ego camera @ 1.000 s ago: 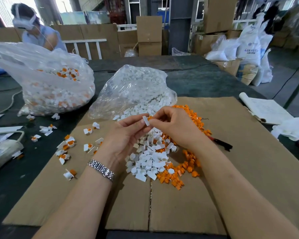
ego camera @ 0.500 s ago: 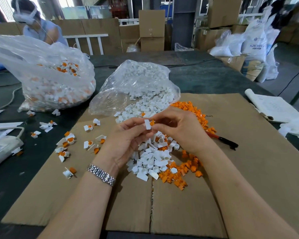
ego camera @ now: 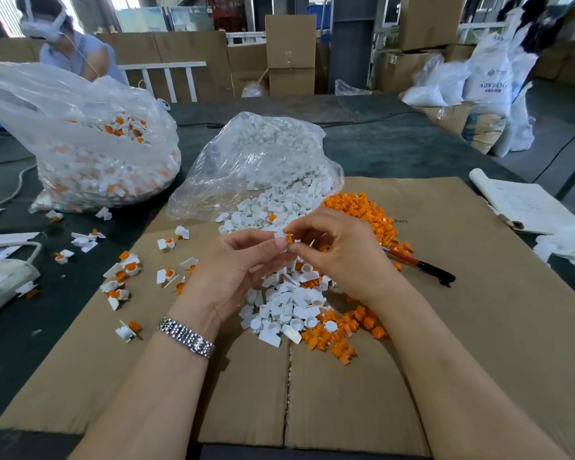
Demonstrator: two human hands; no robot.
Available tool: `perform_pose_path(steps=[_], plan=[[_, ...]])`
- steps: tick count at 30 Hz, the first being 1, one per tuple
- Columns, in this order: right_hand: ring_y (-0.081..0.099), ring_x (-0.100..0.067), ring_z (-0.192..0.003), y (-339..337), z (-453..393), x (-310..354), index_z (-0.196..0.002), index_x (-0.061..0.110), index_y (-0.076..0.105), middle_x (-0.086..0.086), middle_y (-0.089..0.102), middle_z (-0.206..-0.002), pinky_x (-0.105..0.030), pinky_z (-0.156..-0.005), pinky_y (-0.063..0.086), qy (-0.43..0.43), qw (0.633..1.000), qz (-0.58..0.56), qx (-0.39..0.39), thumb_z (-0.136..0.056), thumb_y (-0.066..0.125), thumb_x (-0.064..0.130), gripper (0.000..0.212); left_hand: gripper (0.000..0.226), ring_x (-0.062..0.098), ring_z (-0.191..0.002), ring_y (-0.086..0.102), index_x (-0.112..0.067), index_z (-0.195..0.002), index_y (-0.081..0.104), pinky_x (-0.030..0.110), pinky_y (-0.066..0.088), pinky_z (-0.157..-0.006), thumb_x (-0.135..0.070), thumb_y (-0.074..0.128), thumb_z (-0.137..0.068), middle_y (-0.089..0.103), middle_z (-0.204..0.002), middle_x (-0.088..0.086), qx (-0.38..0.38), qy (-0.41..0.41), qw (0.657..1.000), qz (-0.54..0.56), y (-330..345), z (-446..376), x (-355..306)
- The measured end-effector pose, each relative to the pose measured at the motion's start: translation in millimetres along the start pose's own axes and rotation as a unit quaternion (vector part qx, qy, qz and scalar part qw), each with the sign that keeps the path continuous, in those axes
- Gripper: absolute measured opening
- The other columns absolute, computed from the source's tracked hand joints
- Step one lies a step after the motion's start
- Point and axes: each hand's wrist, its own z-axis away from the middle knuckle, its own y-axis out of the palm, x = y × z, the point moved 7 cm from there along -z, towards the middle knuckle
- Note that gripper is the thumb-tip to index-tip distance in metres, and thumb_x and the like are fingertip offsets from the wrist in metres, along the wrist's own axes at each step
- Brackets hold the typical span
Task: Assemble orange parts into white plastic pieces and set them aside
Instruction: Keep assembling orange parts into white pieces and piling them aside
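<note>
We see one orange part [ego camera: 288,238] pressed against a small white piece [ego camera: 280,242], both held up over the loose white pieces [ego camera: 287,302] on the cardboard sheet [ego camera: 478,327]. Left hand [ego camera: 243,263] comes in from bottom left, palm turned up and inward, thumb and forefinger pinching the white piece, other fingers curled under. Right hand [ego camera: 337,250] comes from bottom right, knuckles up, fingertips pinching the orange part. How far the part is seated we cannot tell, fingers cover the joint. A metal watch [ego camera: 186,336] sits on the left wrist. Orange parts pile [ego camera: 362,210] lies behind and right of the hands, partly hidden by the right hand. Finished pieces [ego camera: 127,270] are scattered left on the cardboard edge. Clear bag of white pieces [ego camera: 256,161] lies behind the hands, bag of assembled pieces [ego camera: 90,151] far left. A red-and-black tool [ego camera: 422,265] pokes out past the right wrist, its front end hidden.
</note>
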Motion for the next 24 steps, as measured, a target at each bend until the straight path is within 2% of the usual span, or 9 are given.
perform_pose_path(steps=[5,8,10,12,14,15,18,22,24], plan=[[0.064,-0.004,-0.089,-0.4,-0.8,-5.2,-0.115,0.019,0.07,0.004,0.065,-0.101,-0.017,-0.083,0.053,0.033,0.999,0.019,0.028,-0.088,0.076,0.016,0.028,0.009,0.033,-0.091,0.077,-0.006,-0.075,0.08,0.023,0.061,-0.073,-0.003,0.084,-0.068,0.077,-0.098,0.025,-0.008,-0.009,1.0,-0.002,-0.8,-0.5,2.2],[0.06,-0.006,-0.098,-23.4,-1.7,-24.1,-0.12,0.023,0.065,0.005,0.062,-0.112,-0.025,-0.091,0.052,0.123,0.983,0.133,-0.003,-0.092,0.069,0.027,0.029,0.008,0.03,-0.089,0.078,-0.009,-0.073,0.08,0.023,0.061,-0.069,-0.004,0.084,-0.068,0.078,-0.099,0.021,-0.015,-0.014,1.0,-0.001,-1.3,-0.3,2.6],[0.059,-0.017,-0.105,-40.2,3.1,-41.6,-0.121,0.021,0.061,0.0,0.058,-0.119,-0.039,-0.095,0.051,0.214,0.947,0.239,0.007,-0.093,0.065,0.037,0.032,0.008,0.029,-0.087,0.078,-0.011,-0.075,0.081,0.022,0.06,-0.067,-0.006,0.084,-0.069,0.078,-0.1,0.02,-0.015,-0.016,1.0,-0.007,-1.3,0.6,2.4],[0.057,-0.027,-0.107,-50.3,10.8,-57.9,-0.111,0.018,0.059,-0.005,0.057,-0.115,-0.05,-0.096,0.048,0.3,0.893,0.33,0.063,-0.09,0.064,0.05,0.039,0.007,0.027,-0.085,0.078,-0.012,-0.075,0.081,0.022,0.06,-0.064,-0.008,0.084,-0.071,0.078,-0.099,0.018,-0.014,-0.019,1.0,-0.013,-1.6,1.2,2.4],[0.056,-0.029,-0.1,-51.0,17.6,-66.4,-0.093,0.018,0.055,-0.004,0.057,-0.099,-0.051,-0.094,0.047,0.344,0.85,0.376,0.132,-0.083,0.068,0.06,0.046,0.008,0.026,-0.082,0.078,-0.011,-0.076,0.08,0.022,0.06,-0.063,-0.009,0.085,-0.07,0.078,-0.096,0.018,-0.015,-0.024,1.0,-0.01,-2.1,1.8,2.5],[0.056,-0.028,-0.095,-49.2,19.6,-68.0,-0.084,0.018,0.051,-0.003,0.055,-0.091,-0.048,-0.091,0.047,0.351,0.841,0.383,0.15,-0.08,0.071,0.061,0.047,0.01,0.026,-0.081,0.078,-0.01,-0.077,0.08,0.022,0.06,-0.062,-0.009,0.085,-0.069,0.078,-0.094,0.018,-0.016,-0.025,1.0,-0.007,-2.4,1.9,2.3],[0.052,-0.026,-0.084,-44.4,19.9,-68.6,-0.07,0.017,0.044,-0.003,0.048,-0.076,-0.041,-0.079,0.042,0.341,0.839,0.397,0.151,-0.084,0.07,0.052,0.045,0.014,0.026,-0.076,0.077,-0.008,-0.079,0.077,0.022,0.06,-0.059,-0.008,0.085,-0.067,0.077,-0.088,0.017,-0.016,-0.025,1.0,0.003,-1.7,2.1,1.6],[0.048,-0.02,-0.073,-41.2,19.3,-69.8,-0.071,0.018,0.044,-0.002,0.048,-0.073,-0.042,-0.078,0.045,0.335,0.848,0.38,0.153,-0.088,0.067,0.044,0.038,0.019,0.024,-0.071,0.076,-0.005,-0.084,0.074,0.021,0.059,-0.056,-0.007,0.084,-0.068,0.076,-0.084,0.016,-0.015,-0.025,1.0,0.011,0.9,2.3,-0.1],[0.049,-0.018,-0.067,-42.6,18.5,-67.1,-0.073,0.019,0.048,-0.001,0.051,-0.073,-0.035,-0.067,0.042,0.33,0.865,0.353,0.136,-0.091,0.062,0.044,0.033,0.019,0.024,-0.071,0.076,-0.005,-0.085,0.074,0.021,0.058,-0.056,-0.007,0.084,-0.069,0.076,-0.085,0.017,-0.014,-0.024,1.0,0.014,1.0,2.4,-0.4]])
